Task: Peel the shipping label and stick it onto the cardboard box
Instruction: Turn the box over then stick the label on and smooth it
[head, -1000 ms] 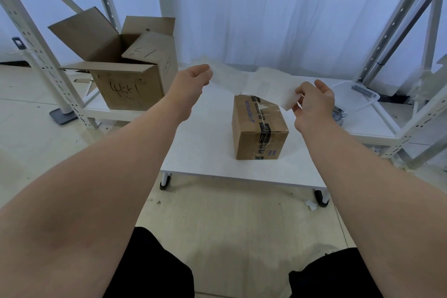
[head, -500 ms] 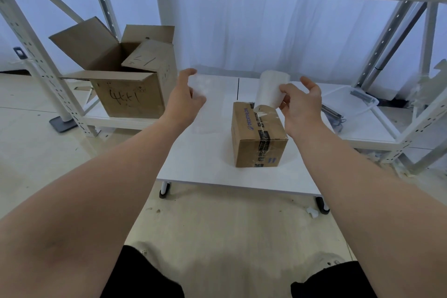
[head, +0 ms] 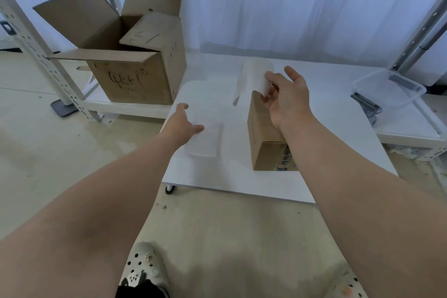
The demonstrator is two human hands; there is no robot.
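A small taped cardboard box [head: 263,143] stands on the low white table [head: 343,133]. My right hand [head: 287,97] hovers over the box's far end and pinches a curled white shipping label [head: 252,80] by its right edge, with the label hanging just above the box top. My left hand [head: 182,122] reaches over the table to the left of the box, and its fingers lie on a translucent white backing sheet [head: 205,139] that rests flat there. My right forearm hides much of the box's top.
A large open cardboard box [head: 135,77] with black writing sits on a low shelf at the left. A clear plastic tray [head: 389,87] lies at the right, with metal shelf posts on both sides. Beige floor and my patterned shoes are below.
My left hand dropped to the table with the backing sheet. My right hand carried the peeled label over the box's far end. The view tilted down.
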